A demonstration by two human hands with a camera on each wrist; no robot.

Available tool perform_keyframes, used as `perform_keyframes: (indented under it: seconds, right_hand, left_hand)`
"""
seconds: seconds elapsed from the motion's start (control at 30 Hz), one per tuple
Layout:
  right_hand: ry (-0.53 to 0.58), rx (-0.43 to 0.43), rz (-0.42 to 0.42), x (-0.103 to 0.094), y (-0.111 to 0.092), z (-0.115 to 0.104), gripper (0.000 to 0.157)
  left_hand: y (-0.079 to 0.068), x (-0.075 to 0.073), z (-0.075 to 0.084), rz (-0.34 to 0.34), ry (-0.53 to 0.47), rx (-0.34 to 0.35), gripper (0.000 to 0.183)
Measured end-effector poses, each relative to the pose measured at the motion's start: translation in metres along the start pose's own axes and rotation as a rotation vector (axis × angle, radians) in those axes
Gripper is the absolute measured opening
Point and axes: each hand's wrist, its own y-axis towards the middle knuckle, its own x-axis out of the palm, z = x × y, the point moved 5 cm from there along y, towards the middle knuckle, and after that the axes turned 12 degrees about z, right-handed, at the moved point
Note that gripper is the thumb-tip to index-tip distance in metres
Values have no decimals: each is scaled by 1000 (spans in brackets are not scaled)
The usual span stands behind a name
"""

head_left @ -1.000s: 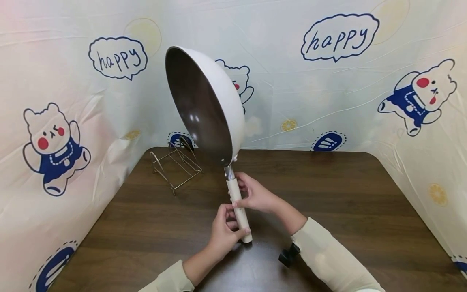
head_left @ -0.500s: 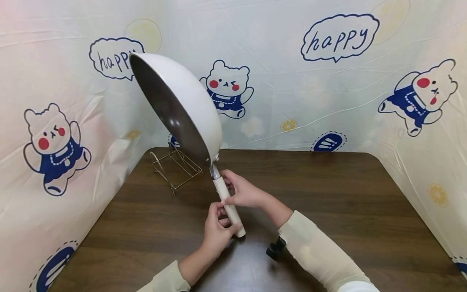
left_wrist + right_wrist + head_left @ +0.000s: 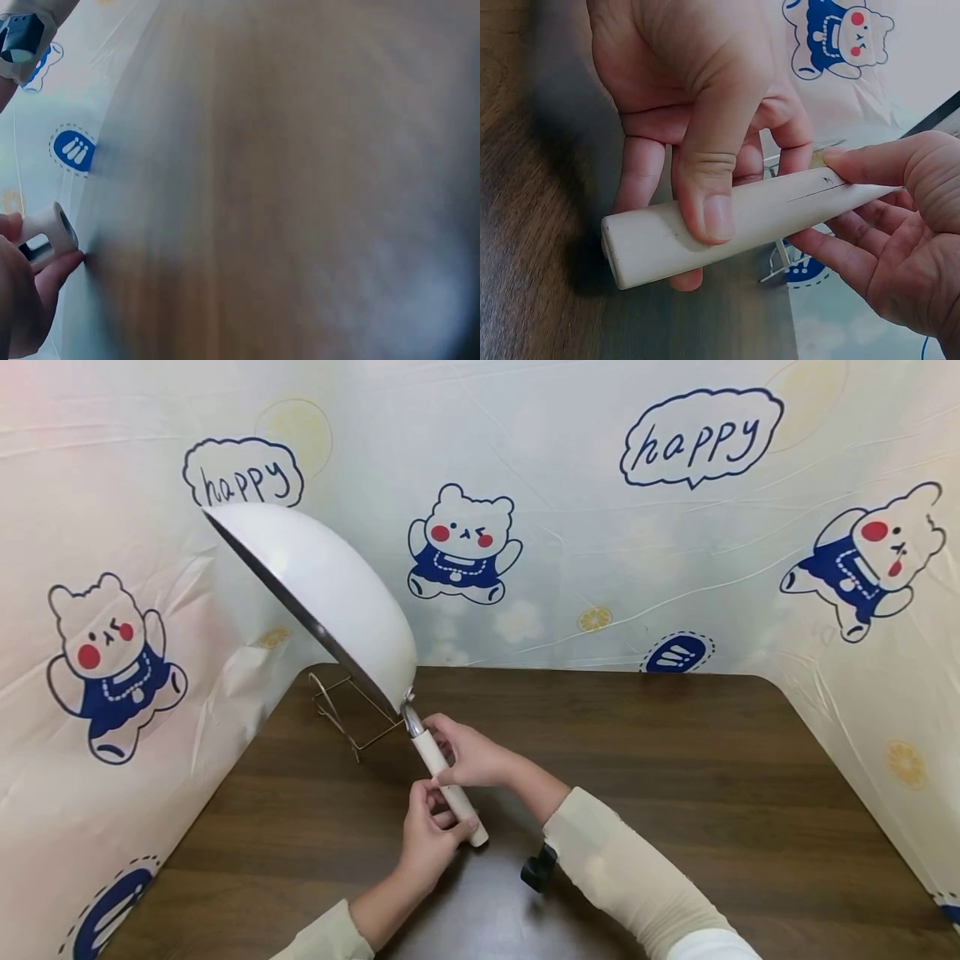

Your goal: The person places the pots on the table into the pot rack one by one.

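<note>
A white wok with a dark inside is raised above the table, tilted up to the left with its opening turned down and left. My left hand grips the lower end of its cream handle, thumb lying across it in the right wrist view. Closer to the metal neck, my right hand pinches the same handle between thumb and fingers. In the left wrist view the handle's end shows a hanging hole. The wok's inside is mostly hidden in the head view.
A thin wire rack stands at the table's back left, partly covered by the wok. The brown wooden table is enclosed by a printed cloth. A black wrist camera hangs under the right sleeve.
The wok has swung left and down, turning its inside further toward the table. Both hands have shifted left with the handle, keeping their hold.
</note>
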Motion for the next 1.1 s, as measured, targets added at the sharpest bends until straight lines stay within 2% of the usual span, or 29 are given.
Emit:
perform_keyframes:
  seconds: [0.37,0.73,1.1]
  right_hand:
    - [-100,2,-40,12,13,-2,73]
    - [-62,99,-133,27,18,10,62]
    - [-157,110,-132,29,21,14,67]
  left_hand:
    - [5,-7,-8,-6,-48,-63,66]
    - [0,-6,-16,8,-92,-179,68]
    - [9,-14,-16,-36,-6,-236,66]
